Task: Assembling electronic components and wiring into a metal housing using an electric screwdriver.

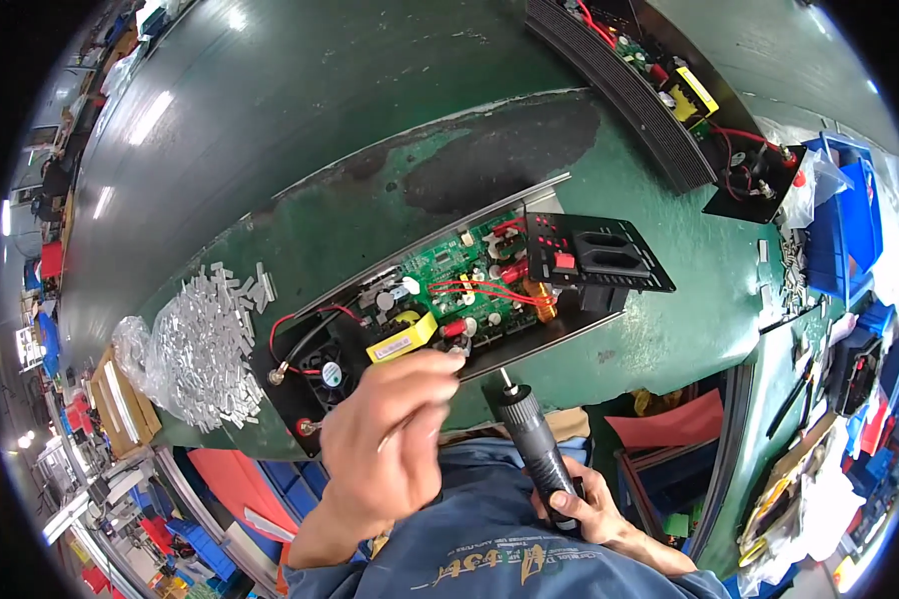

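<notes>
My right hand is wrapped around a black electric screwdriver, its bit pointing up and away from me, near the front edge of an open device chassis. My left hand is raised over that same edge with its fingers curled in a pinch; what they hold, if anything, is too small to make out. Inside the chassis lies a green circuit board with red wires and a yellow transformer. A black end panel with sockets tilts at its right end; a fan sits at its left.
Small silver metal pieces lie heaped in a plastic bag at the left. A second open device with a ribbed heatsink stands at the far right. Blue bins line the right side. The green bench has a cut-out near me.
</notes>
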Demonstrator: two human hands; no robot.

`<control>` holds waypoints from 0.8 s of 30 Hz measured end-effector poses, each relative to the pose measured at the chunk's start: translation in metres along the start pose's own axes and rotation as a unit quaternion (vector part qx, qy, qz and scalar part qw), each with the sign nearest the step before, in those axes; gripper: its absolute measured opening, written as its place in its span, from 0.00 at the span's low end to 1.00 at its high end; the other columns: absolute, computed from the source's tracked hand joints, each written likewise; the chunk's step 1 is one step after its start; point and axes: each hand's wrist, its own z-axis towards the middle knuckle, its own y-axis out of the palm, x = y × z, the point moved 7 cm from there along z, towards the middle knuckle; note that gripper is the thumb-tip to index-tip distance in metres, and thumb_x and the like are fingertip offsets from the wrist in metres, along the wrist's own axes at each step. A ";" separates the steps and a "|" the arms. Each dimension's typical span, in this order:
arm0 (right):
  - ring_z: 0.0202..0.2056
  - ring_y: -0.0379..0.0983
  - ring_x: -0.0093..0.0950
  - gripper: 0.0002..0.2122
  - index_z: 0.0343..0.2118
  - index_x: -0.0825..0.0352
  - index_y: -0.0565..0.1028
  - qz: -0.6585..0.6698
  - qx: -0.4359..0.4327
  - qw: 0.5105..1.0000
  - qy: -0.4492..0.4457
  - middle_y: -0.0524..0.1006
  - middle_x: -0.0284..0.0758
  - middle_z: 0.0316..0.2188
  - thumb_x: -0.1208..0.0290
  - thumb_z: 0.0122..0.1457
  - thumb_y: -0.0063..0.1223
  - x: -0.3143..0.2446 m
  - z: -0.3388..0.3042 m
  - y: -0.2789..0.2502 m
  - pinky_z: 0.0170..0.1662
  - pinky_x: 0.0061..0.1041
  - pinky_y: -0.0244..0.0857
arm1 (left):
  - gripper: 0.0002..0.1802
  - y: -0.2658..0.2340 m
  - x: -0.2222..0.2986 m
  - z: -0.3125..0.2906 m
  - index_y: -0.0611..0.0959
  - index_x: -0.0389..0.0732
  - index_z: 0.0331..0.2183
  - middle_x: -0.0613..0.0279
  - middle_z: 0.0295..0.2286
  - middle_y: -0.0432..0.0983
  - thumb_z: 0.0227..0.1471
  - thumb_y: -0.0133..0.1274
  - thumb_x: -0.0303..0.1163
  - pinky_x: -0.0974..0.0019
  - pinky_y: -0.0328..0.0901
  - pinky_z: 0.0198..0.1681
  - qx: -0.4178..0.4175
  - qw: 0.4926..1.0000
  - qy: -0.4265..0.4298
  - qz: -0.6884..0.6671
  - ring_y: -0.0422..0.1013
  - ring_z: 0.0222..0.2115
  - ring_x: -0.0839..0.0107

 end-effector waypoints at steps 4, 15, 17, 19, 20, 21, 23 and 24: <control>0.30 0.70 0.20 0.29 0.55 0.71 0.70 -0.037 0.007 0.999 0.004 0.77 0.32 0.28 0.52 0.59 0.60 -0.001 -0.003 0.002 0.36 0.21 0.64 | 0.11 -0.018 0.015 -0.001 0.79 0.35 0.43 0.55 0.33 0.79 0.56 0.57 0.25 0.63 0.73 0.33 0.040 0.999 -0.027 0.003 0.77 0.31 0.61; 0.35 0.69 0.22 0.36 0.52 0.74 0.69 0.004 -0.020 0.999 -0.042 0.75 0.34 0.33 0.36 0.68 0.32 0.003 -0.003 0.004 0.41 0.25 0.63 | 0.21 0.040 0.003 0.015 0.82 0.36 0.43 0.63 0.33 0.69 0.42 0.63 0.25 0.64 0.69 0.28 -0.235 0.922 0.007 0.308 0.72 0.31 0.66; 0.35 0.70 0.22 0.38 0.53 0.74 0.69 0.003 -0.016 0.999 -0.043 0.76 0.35 0.33 0.34 0.68 0.29 0.005 -0.003 0.004 0.42 0.25 0.63 | 0.21 0.041 0.001 0.016 0.82 0.36 0.43 0.63 0.33 0.69 0.42 0.63 0.25 0.64 0.69 0.28 -0.242 0.922 0.010 0.303 0.72 0.31 0.66; 0.35 0.70 0.23 0.40 0.53 0.74 0.69 0.003 -0.010 0.999 -0.043 0.76 0.35 0.33 0.32 0.67 0.26 0.004 -0.001 0.004 0.42 0.25 0.64 | 0.21 0.044 -0.002 0.015 0.82 0.36 0.43 0.63 0.33 0.69 0.43 0.62 0.25 0.64 0.69 0.28 -0.249 0.922 0.014 0.297 0.72 0.31 0.66; 0.33 0.71 0.23 0.42 0.51 0.75 0.69 -0.010 0.004 0.999 -0.045 0.76 0.36 0.32 0.30 0.66 0.24 0.000 0.000 0.005 0.40 0.24 0.64 | 0.21 0.043 -0.001 0.015 0.81 0.36 0.43 0.63 0.33 0.69 0.43 0.62 0.25 0.64 0.68 0.28 -0.249 0.922 0.014 0.297 0.72 0.32 0.66; 0.31 0.72 0.23 0.44 0.49 0.75 0.70 -0.022 0.019 0.998 -0.047 0.77 0.37 0.30 0.28 0.64 0.22 -0.003 0.000 0.006 0.37 0.23 0.65 | 0.22 0.042 0.000 0.015 0.81 0.36 0.44 0.63 0.33 0.69 0.43 0.62 0.25 0.64 0.68 0.28 -0.249 0.922 0.014 0.296 0.72 0.32 0.66; 0.30 0.72 0.23 0.44 0.49 0.75 0.70 -0.027 0.025 0.998 -0.048 0.77 0.36 0.30 0.28 0.64 0.22 0.000 0.001 0.005 0.37 0.23 0.65 | 0.22 0.042 -0.001 0.015 0.81 0.37 0.44 0.63 0.33 0.69 0.43 0.62 0.25 0.64 0.68 0.28 -0.256 0.922 0.004 0.292 0.72 0.32 0.67; 0.29 0.72 0.23 0.44 0.50 0.74 0.70 -0.032 0.032 0.998 -0.049 0.77 0.36 0.30 0.27 0.64 0.23 0.000 0.002 0.005 0.36 0.23 0.65 | 0.22 0.042 -0.002 0.015 0.81 0.37 0.44 0.63 0.33 0.69 0.43 0.62 0.25 0.64 0.68 0.28 -0.262 0.921 -0.005 0.287 0.73 0.32 0.67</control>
